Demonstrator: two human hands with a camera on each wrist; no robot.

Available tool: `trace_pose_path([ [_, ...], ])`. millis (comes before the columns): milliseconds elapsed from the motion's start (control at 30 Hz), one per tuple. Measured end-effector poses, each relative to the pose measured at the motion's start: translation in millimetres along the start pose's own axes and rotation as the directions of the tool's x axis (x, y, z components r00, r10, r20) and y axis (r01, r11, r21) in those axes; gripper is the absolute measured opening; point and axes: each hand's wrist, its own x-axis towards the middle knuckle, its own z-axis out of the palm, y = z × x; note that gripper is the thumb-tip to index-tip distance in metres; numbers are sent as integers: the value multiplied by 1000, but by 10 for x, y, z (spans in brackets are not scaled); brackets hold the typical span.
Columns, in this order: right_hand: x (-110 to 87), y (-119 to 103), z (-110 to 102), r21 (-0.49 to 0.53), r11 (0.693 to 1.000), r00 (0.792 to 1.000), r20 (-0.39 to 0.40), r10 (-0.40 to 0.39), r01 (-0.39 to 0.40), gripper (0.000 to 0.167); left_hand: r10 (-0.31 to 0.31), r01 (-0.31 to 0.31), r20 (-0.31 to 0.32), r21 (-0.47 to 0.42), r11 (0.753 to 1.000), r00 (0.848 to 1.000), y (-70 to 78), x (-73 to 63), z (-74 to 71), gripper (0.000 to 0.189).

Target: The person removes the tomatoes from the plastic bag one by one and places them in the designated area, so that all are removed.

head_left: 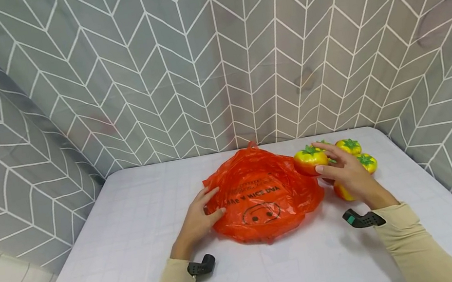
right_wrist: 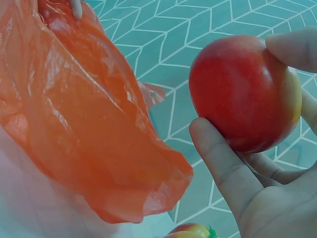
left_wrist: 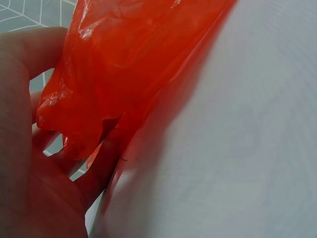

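Observation:
A red plastic bag (head_left: 255, 188) with dark printing lies spread on the white table, its mouth standing partly up. My left hand (head_left: 195, 219) holds the bag's left edge, thumb and fingers spread about the film; in the left wrist view the bag (left_wrist: 114, 64) hides parts of some fingers. At the bag's right rim, my right hand (head_left: 348, 173) grips a shiny tomato (head_left: 307, 163), yellow on top with a green leafy cap. Its underside is red in the right wrist view, where thumb and fingers hold the tomato (right_wrist: 237, 94) raised beside the bag.
Several more tomatoes (head_left: 367, 163) sit at the table's right rear, partly hidden behind my right hand. The white table (head_left: 143, 233) ends at a grey curtain (head_left: 205, 65) with white line pattern, which also stands along both sides.

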Motion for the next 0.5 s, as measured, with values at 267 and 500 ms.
trace_pose_path([
  [267,-7,26,-35,0,1000,1000,-9,0,0,58,-9,9,1,3,1000,1000,-4,-5,-6,63],
  [500,-36,36,-105,-54,998,1000,-23,15,-17,60,-21,21,7,14,1000,1000,8,4,-4,63],
])
